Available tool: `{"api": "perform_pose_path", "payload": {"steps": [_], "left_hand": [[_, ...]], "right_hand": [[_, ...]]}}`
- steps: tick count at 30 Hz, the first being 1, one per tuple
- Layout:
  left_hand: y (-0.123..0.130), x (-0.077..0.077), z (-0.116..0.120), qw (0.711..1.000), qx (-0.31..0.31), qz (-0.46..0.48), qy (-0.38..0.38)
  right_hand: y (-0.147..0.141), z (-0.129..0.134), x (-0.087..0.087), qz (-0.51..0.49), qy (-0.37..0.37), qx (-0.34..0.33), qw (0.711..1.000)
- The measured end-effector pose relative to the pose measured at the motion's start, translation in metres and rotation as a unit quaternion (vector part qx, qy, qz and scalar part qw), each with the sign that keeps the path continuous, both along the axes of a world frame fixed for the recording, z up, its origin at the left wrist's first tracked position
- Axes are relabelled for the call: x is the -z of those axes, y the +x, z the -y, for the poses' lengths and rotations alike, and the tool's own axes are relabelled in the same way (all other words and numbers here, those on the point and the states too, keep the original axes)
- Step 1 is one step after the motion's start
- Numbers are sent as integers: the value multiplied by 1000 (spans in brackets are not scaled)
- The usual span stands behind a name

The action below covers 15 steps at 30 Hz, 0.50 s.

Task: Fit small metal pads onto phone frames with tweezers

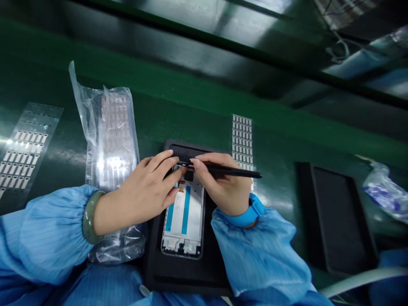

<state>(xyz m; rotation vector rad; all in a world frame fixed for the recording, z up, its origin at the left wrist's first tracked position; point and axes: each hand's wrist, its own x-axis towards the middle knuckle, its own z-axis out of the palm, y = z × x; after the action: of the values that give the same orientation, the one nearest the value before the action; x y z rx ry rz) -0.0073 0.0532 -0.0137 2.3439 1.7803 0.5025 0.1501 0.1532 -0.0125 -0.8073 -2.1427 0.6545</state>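
A phone frame (183, 212) with a silvery inside and two blue strips lies in a black tray (188, 278). My left hand (145, 189) rests on the frame's upper left part, palm down, its fingers spread. Pinched between the thumb and fingers of my right hand (225, 180) are black tweezers (236, 171), whose tips point left at the frame's top end, close to my left fingertips. Whether the tips hold anything is too small to tell. My fingers hide part of the frame's top.
A clear plastic bag (116, 136) with sheets of small parts lies at the left. Sticker sheets lie at the far left (24, 159) and behind my right hand (242, 140). At the right are another black tray (339, 216) and a plastic bag with purple contents (387, 191).
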Motion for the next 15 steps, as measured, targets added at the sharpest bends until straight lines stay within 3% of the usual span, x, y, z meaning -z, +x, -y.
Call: {"api": "perform_pose_path", "payload": {"steps": [15], "left_hand": [[0,-1,0,1000,0,7,-8]], "right_hand": [[-1,-1,1,6,-1,13,1000]]}}
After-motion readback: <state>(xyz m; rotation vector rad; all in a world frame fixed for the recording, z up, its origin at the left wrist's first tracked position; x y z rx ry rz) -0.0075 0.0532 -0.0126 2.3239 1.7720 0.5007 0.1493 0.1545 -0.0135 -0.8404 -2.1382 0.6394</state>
